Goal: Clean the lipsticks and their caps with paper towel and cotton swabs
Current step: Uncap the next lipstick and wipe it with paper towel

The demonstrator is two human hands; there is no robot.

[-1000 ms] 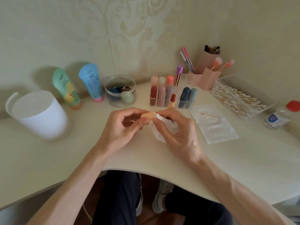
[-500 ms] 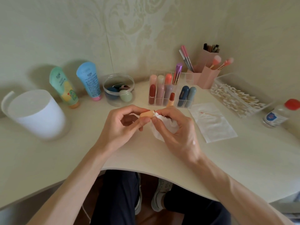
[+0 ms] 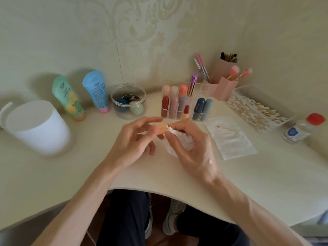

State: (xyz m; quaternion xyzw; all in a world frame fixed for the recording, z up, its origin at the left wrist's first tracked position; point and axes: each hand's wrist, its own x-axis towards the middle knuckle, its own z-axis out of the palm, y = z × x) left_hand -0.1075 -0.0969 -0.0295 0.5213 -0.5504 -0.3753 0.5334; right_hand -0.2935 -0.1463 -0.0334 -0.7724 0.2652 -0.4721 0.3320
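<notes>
Cap: peach lipstick cap (image 3: 160,128), mid-desk, held above the top betw. both hands, lying roughly sideways.
Towel: crumpled white paper towel (image 3: 182,141), touching cap's R end, bunched in R palm.
L hand (image 3: 132,141): holds cap at fingertips; index straight over it, others loosely bent. Exact grip blurred.
R hand (image 3: 193,148): thumb + index pinch towel against cap end, rest curled round the wad.
Lipstick: uncapped lipstick (image 3: 185,112), red bullet on peach base, upright just behind hands, in front of organizer.
Organizer: clear organizer (image 3: 202,89) w/ capped sticks upright in compartments: red, pinks, coral, purple, 2 blue.
Sheet: flat towel sheet (image 3: 230,144) on desk R of hands, one cotton swab (image 3: 224,127) lying on it.
Swab box: clear swab tray (image 3: 266,93), full, back R.
Bottle: clear bottle (image 3: 301,128), red top, far R.
Brushes: pink brush holder (image 3: 224,87) behind organizer.
Left side: round sponge tub (image 3: 127,87), blue tube (image 3: 96,91), green tube (image 3: 68,98), white bin (image 3: 37,126).
Desk: pale desk (image 3: 88,166).
</notes>
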